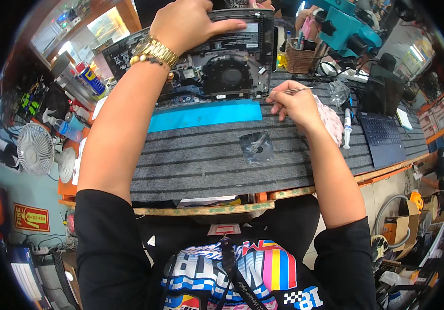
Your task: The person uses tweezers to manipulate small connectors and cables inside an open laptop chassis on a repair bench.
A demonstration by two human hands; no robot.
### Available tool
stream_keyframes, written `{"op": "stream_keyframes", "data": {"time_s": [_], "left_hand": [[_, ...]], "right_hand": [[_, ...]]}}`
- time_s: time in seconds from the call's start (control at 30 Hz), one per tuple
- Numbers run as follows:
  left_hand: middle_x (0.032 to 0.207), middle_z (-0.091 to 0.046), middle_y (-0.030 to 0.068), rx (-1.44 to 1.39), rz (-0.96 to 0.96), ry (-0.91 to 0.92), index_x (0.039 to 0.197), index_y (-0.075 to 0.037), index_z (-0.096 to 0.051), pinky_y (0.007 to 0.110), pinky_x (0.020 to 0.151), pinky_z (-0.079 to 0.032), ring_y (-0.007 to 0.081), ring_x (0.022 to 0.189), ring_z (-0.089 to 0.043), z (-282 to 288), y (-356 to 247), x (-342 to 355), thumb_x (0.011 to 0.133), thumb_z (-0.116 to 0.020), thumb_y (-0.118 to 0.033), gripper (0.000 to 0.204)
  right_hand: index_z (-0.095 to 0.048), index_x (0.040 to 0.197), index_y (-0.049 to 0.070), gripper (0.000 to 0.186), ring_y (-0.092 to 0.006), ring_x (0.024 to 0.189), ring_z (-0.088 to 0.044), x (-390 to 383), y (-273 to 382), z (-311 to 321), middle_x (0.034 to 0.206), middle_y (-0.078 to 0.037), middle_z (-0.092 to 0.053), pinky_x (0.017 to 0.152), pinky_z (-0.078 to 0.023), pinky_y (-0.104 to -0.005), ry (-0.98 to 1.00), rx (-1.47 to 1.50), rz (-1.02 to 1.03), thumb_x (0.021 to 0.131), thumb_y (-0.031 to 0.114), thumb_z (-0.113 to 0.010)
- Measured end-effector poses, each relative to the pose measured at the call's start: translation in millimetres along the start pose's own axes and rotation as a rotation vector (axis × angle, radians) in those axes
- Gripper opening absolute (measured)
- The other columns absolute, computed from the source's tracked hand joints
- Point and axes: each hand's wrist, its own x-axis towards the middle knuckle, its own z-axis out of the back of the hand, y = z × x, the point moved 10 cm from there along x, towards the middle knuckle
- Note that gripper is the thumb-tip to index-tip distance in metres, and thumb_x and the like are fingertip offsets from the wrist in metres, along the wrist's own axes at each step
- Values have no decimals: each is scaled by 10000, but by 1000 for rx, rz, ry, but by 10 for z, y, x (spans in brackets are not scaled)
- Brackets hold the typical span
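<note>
We have an opened dark laptop base (257,62) at the far middle of the grey, dark-striped bench (196,170), its inner parts bare, with a round black cooling fan (228,76) in its right half. Our left hand (183,26), with a gold-coloured metal-link watch (156,50) at the wrist, reaches over the laptop base's far side, its thumb stretched out to the right; we cannot tell whether its fingers grip the edge or merely rest there. Our right hand (295,106) pinches a thin silver metal tool (300,90) between thumb and fingers, near the laptop base's near right corner. Along the near edge we see a flat bright blue strip (206,118) and, nearer to us, a small crumpled clear plastic bag (256,148). To the right of our right hand lie a rumpled pale pink cloth (331,124), a slim white syringe (347,129) and, farther right, an open black laptop (382,132). At the far right we find a brown woven basket (299,59) and a teal machine (346,33). On the left we have a round white fan (35,148).
</note>
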Motion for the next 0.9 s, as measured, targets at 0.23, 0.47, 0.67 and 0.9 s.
{"op": "stream_keyframes", "data": {"time_s": [0.23,0.47,0.67,0.9], "left_hand": [[739,-758,202,-1,57,-15,727,-51,-781,484,751,-635,392,755,-780,-71,197,129,816,-755,-841,795],[778,-769,210,13,43,76,800,-27,-802,463,762,-637,367,789,-792,-354,232,127,862,-750,-795,772],[641,-715,162,4,-18,30,745,-42,-754,446,649,-617,370,677,-766,-554,346,115,778,-722,-925,885],[597,-682,138,-5,-50,10,738,-36,-743,427,603,-588,348,628,-746,-605,312,149,770,-748,-910,874]], "right_hand": [[-698,1023,9,88,-164,703,-744,327,-59,-17,949,-140,-795,514,-546,-284,25,44,4,985,67,-752],[-701,1021,7,93,-165,694,-742,473,-298,-66,953,-144,-802,502,-537,-284,44,58,-14,989,78,-751],[-688,1029,0,89,-158,679,-735,462,-328,-138,953,-149,-796,475,-528,-266,45,50,-45,1003,58,-750],[-704,1019,1,68,-139,660,-725,480,-370,-131,960,-128,-799,473,-516,-268,27,20,-83,983,52,-730]]}}
